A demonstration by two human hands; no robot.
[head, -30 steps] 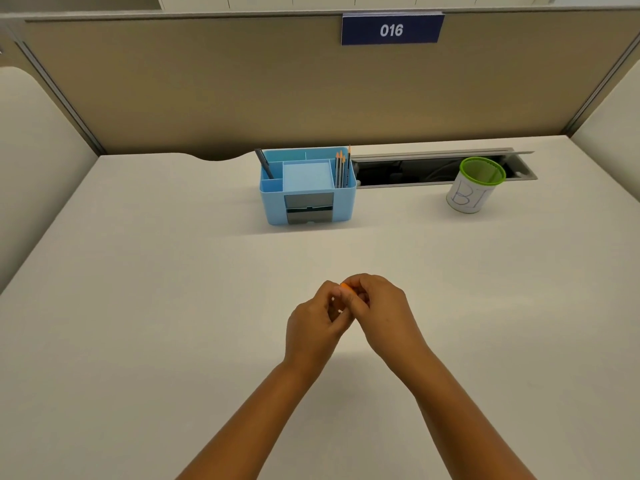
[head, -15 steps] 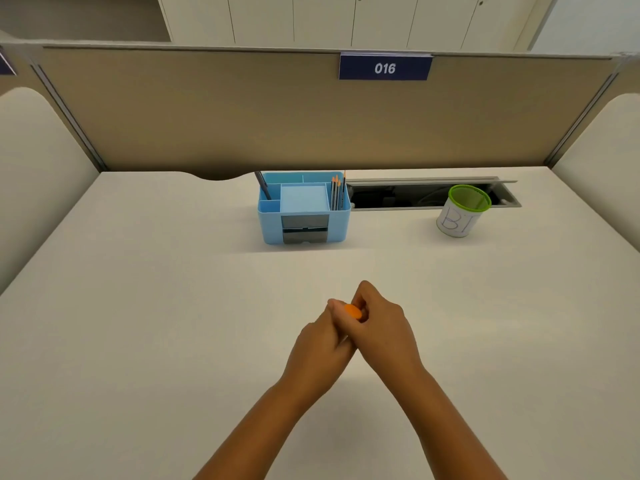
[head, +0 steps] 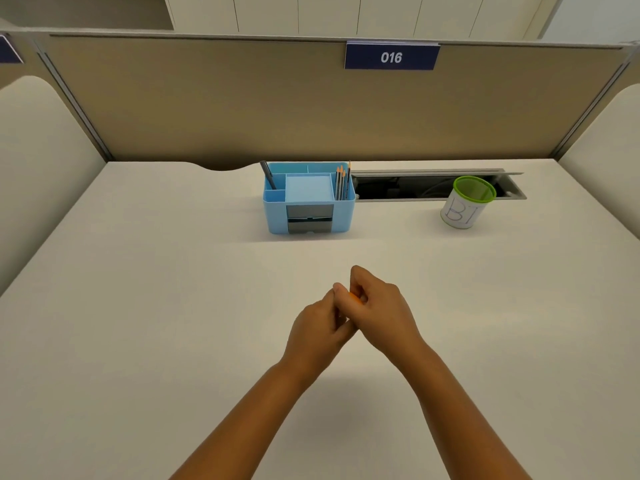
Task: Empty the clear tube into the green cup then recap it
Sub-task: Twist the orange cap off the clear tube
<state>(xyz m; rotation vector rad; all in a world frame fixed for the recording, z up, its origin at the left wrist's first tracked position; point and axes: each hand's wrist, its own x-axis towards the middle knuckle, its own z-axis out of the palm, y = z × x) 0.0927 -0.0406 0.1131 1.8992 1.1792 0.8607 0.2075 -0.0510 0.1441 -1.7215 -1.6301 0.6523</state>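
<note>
My left hand (head: 320, 327) and my right hand (head: 381, 313) are pressed together over the middle of the white desk (head: 173, 306). Between their fingers only a bit of orange cap (head: 356, 297) shows; the clear tube itself is hidden inside the hands. My right hand's fingers are closed around the orange cap, and my left hand is closed just below it. The green cup (head: 467, 202), a white mesh cup with a green rim and "B1" written on it, stands upright at the far right, well apart from both hands.
A blue desk organiser (head: 308, 199) with pencils, a pen and a note block stands at the back centre. Behind the cup runs an open cable slot (head: 415, 187). A tan partition (head: 311, 105) closes the desk's far side.
The view has tilted up, so the hands sit lower in the frame. My right hand has turned over the orange cap while the left hand stays closed beneath it.
</note>
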